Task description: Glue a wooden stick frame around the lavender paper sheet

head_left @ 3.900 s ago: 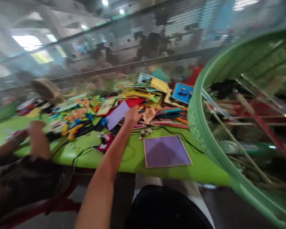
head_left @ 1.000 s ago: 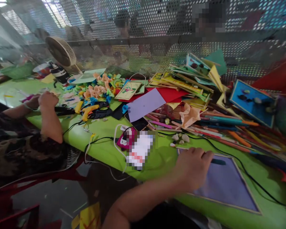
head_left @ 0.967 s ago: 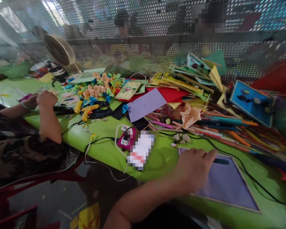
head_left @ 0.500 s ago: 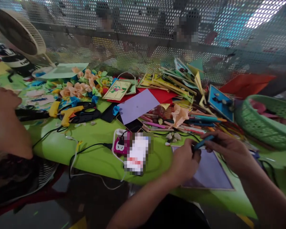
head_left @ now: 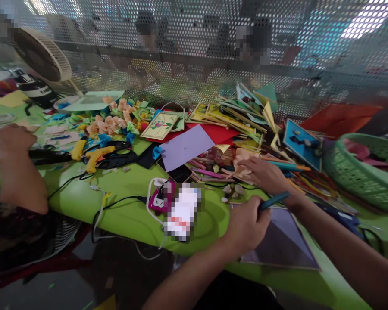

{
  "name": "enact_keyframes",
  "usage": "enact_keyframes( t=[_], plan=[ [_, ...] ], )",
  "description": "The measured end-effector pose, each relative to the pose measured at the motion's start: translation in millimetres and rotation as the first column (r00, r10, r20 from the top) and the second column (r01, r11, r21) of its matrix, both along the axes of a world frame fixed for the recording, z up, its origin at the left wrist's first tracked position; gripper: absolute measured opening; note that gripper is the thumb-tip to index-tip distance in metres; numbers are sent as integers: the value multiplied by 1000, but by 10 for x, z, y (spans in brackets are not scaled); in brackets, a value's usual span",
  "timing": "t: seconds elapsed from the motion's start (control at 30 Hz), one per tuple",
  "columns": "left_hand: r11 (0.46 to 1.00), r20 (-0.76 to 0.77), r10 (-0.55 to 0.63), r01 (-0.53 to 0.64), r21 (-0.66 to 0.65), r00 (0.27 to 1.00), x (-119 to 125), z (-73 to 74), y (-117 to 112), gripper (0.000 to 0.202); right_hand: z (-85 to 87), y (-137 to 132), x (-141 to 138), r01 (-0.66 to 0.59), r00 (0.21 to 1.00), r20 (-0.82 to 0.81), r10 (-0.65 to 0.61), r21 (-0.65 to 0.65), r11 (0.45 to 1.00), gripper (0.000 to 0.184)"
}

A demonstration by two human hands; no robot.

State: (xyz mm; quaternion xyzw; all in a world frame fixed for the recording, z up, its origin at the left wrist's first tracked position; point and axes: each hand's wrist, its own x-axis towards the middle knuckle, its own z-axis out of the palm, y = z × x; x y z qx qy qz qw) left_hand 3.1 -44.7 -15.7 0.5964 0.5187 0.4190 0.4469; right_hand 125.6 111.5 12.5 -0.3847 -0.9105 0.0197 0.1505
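My left hand (head_left: 247,224) is closed round a teal pen-like tool (head_left: 274,199) over the near corner of a purple framed board (head_left: 286,241) on the green table (head_left: 129,206). My right hand (head_left: 261,171) reaches forward past the board, fingers spread, touching a peach paper flower (head_left: 241,162) beside a row of coloured sticks (head_left: 294,170). A few small pebbles (head_left: 231,190) lie between the two hands.
Another person's hands (head_left: 11,140) work at the left with a black tool. Scissors and a yellow glue gun (head_left: 100,154), paper flowers (head_left: 111,120), a purple sheet (head_left: 186,146), stacked cards (head_left: 233,116), a green basket (head_left: 362,172), a fan (head_left: 40,56), black cables, a mesh screen behind.
My right hand let go of the teal tool and reached forward to the peach paper flower. My left hand kept the tool above the purple board.
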Motion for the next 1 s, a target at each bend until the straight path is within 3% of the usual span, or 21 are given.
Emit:
enact_keyframes(
  t=[0.13, 0.23, 0.37, 0.5, 0.7, 0.8, 0.9, 1.0],
  plan=[
    [994, 178, 104, -97, -49, 978, 0, -53, 51, 18, 214, -82, 267, 24, 978, -205, -24, 1, 1000, 28],
    [984, 410, 158, -108, -143, 898, 34, -92, 107, 14, 381, -265, 631, 167, 919, -363, -152, 10, 986, 21],
    [955, 528, 210, -58, -290, 823, 62, -84, 169, 11, 416, -451, 877, 262, 839, -449, -307, -160, 952, 16],
    [953, 497, 257, -134, -270, 829, 18, -61, 188, 12, 337, -490, 756, 254, 723, -551, -417, -348, 902, 17],
    [951, 429, 308, -278, -133, 849, 119, -51, 287, 25, 307, -581, 453, 148, 635, -655, -410, -418, 896, 14],
    [954, 565, 269, -295, -48, 780, 264, -53, 447, 36, 309, -621, 318, 86, 593, -691, -414, -456, 886, 18],
    [941, 655, 286, -334, -55, 699, 341, -59, 625, 29, 310, -631, 248, 41, 554, -722, -414, -474, 880, 22],
    [933, 650, 315, -353, -77, 692, 344, -66, 730, 20, 303, -572, 300, 67, 529, -743, -409, -444, 894, 22]
  ],
)
